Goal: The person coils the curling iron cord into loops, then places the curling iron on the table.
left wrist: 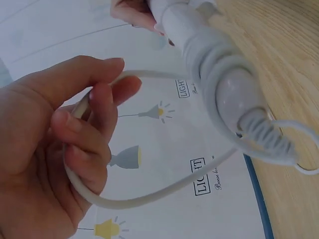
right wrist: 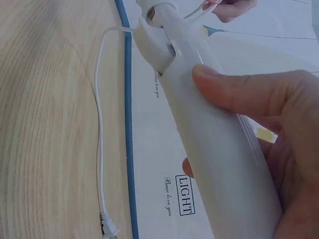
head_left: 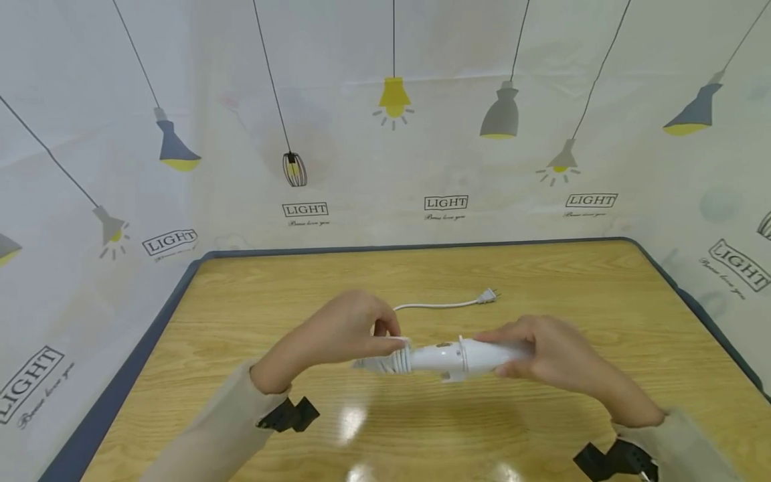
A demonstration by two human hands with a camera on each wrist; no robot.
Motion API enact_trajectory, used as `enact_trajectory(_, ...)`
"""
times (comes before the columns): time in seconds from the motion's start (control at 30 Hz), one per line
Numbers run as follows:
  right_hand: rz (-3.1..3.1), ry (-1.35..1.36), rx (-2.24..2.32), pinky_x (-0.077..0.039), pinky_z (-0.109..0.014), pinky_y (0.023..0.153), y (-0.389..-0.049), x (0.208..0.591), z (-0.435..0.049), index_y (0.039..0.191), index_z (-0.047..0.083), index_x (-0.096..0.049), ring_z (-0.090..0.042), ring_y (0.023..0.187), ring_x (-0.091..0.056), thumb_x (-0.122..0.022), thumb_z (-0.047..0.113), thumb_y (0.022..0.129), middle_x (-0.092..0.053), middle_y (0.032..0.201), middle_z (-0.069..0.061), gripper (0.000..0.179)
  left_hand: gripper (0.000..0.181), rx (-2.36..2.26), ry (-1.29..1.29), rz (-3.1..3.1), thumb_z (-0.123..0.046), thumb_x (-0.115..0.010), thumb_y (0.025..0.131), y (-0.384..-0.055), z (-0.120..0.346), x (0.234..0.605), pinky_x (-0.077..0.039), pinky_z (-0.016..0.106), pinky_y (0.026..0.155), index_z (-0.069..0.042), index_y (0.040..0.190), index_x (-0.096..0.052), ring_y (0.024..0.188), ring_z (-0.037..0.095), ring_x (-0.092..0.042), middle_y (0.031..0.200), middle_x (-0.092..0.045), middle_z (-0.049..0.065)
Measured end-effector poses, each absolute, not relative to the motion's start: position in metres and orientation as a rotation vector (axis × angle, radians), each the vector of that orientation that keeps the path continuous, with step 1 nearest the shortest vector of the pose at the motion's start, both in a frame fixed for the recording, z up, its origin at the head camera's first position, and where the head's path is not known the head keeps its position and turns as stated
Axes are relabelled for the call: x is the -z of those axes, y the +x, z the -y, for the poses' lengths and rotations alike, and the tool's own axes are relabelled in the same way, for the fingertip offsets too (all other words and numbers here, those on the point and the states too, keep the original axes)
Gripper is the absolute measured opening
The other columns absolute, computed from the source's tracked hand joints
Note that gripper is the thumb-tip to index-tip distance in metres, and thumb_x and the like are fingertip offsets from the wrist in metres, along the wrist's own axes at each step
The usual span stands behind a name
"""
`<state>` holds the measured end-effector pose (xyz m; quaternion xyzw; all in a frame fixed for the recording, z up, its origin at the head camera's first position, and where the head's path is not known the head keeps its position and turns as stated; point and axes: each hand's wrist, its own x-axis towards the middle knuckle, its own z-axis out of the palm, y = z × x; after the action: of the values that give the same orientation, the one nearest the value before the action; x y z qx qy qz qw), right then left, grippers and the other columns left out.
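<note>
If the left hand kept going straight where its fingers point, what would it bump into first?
Probably the white cord wound around the white handle. The left hand holds a loop of that cord; the gap is hard to judge.

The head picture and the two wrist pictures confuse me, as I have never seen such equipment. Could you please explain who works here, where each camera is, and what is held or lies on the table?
There is no robot: a person works with two bare hands. The head picture comes from a camera worn on the head, looking forward and down. The other two come from cameras worn on the wrists, each close to its own hand's work.

The right hand grips a white device. The left hand holds a loop of its cord, which is also wound around the device's end. Part of the cord and the plug lie on the wooden table. The hanging lamps behind are only printed on a sheet.
</note>
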<state>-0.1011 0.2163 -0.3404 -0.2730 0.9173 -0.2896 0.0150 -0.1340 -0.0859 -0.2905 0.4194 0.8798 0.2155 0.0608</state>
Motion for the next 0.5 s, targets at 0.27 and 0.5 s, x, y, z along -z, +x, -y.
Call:
enact_trajectory(0.27,-3.012,-0.772,0.882,-0.043,-0.024,0.055,-0.102,0.345,-0.21,0.109,0.026,-0.069,-0.009,0.074,-0.057,-0.082,0.029,0.065,-0.068,0.098,0.0,0.046,0.013,-0.438,1.464,-2.668,-0.015,-0.064,0.084,-0.122,0.096,0.286,-0.041,0.017,0.055,-0.011,0.093,-0.073,0.059,-0.001,-0.049,0.074,-0.063,-0.009)
enact_trajectory(0.5,-3.073,-0.657,0.929,-0.044,-0.029,0.056,-0.101,0.347,-0.207,0.109,0.024,-0.07,-0.012,0.074,-0.058,-0.083,0.025,0.064,-0.068,0.097,-0.002,0.046,0.035,-0.505,1.429,-2.459,-0.009,-0.054,0.089,-0.122,0.105,0.289,-0.032,0.017,0.048,-0.005,0.123,-0.058,0.054,0.0,-0.036,0.063,-0.047,-0.01)
